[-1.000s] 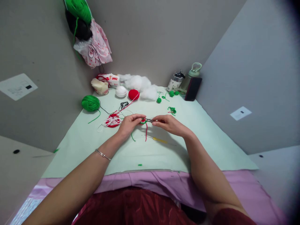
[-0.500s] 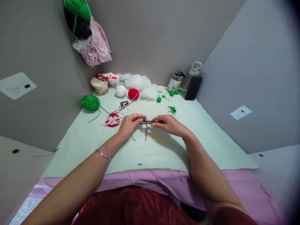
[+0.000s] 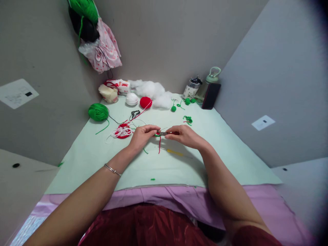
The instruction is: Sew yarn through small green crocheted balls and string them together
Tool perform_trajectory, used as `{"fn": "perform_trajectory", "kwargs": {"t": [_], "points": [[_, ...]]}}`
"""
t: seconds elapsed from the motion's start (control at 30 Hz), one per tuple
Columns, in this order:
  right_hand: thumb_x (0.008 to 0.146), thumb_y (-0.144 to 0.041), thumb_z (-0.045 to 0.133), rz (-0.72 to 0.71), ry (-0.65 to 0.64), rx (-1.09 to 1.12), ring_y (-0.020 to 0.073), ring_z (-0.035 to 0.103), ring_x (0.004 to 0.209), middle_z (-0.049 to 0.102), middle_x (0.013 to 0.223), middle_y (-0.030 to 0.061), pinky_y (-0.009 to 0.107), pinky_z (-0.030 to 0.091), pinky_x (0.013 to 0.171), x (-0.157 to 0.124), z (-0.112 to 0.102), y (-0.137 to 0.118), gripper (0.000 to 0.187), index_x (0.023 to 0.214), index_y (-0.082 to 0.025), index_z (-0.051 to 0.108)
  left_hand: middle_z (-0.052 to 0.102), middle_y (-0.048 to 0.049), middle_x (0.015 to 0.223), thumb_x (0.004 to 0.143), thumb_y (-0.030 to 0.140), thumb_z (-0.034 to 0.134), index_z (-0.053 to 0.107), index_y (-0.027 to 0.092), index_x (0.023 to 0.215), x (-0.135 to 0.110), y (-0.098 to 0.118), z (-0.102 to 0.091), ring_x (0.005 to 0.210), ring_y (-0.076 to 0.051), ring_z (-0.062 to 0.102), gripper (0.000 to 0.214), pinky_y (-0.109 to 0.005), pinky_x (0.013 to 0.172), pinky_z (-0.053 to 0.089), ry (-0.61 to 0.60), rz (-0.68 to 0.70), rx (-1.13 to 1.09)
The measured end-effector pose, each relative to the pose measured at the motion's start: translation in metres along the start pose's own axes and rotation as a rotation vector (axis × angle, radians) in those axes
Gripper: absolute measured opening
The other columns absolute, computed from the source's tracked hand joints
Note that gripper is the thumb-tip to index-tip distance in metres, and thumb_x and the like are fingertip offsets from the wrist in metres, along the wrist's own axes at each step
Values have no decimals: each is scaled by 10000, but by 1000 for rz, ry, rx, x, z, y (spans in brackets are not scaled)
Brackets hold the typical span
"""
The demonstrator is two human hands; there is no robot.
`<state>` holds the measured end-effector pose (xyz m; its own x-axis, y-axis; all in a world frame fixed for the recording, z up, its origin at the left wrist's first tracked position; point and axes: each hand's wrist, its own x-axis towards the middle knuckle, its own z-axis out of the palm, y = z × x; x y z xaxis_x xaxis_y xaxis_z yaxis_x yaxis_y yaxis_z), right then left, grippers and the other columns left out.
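Green yarn (image 3: 98, 112) sits left of frame, the red-white bundle (image 3: 123, 131) right of it. At centre, the left hand (image 3: 139, 137) pinches the red-and-green piece (image 3: 157, 135) at its fingertips, a red tail (image 3: 160, 145) hanging below. Compared with a second ago, the grey tool (image 3: 163, 134) sits slightly lower and less white edging shows; work seems to stay on that piece. Right of centre, the right hand (image 3: 185, 135) holds the tool between thumb and fingers; whether its tips meet, I cannot tell.
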<state>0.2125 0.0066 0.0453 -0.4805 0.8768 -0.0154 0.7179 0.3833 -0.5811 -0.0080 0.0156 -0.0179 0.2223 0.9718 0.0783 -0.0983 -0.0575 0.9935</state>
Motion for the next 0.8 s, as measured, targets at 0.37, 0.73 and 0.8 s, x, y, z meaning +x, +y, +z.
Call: {"fn": "perform_trajectory", "kwargs": {"t": [0.37, 0.73, 0.8], "points": [[921, -473, 617, 33, 16, -40, 122, 472, 630, 600, 675, 0, 279, 307, 630, 2, 1, 0, 336, 966, -187, 789, 802, -92, 963, 767, 318, 760, 807, 162, 980, 0, 0, -1, 903, -226, 728, 269, -362, 893, 548, -20, -19, 19], [888, -535, 643, 23, 51, 207, 120, 385, 640, 499, 680, -18, 284, 291, 603, -1, -8, 6, 405, 952, -145, 733, 800, -85, 987, 770, 325, 761, 806, 167, 975, -1, 3, -1, 904, -214, 717, 262, -358, 911, 537, -2, -10, 18], [874, -540, 658, 10, 130, 286, 119, 362, 648, 449, 686, -29, 282, 283, 599, 0, -9, 8, 408, 978, -149, 707, 798, -82, 999, 780, 331, 756, 806, 175, 985, -1, 2, -2, 907, -213, 714, 263, -356, 910, 533, -12, -4, 22]]}}
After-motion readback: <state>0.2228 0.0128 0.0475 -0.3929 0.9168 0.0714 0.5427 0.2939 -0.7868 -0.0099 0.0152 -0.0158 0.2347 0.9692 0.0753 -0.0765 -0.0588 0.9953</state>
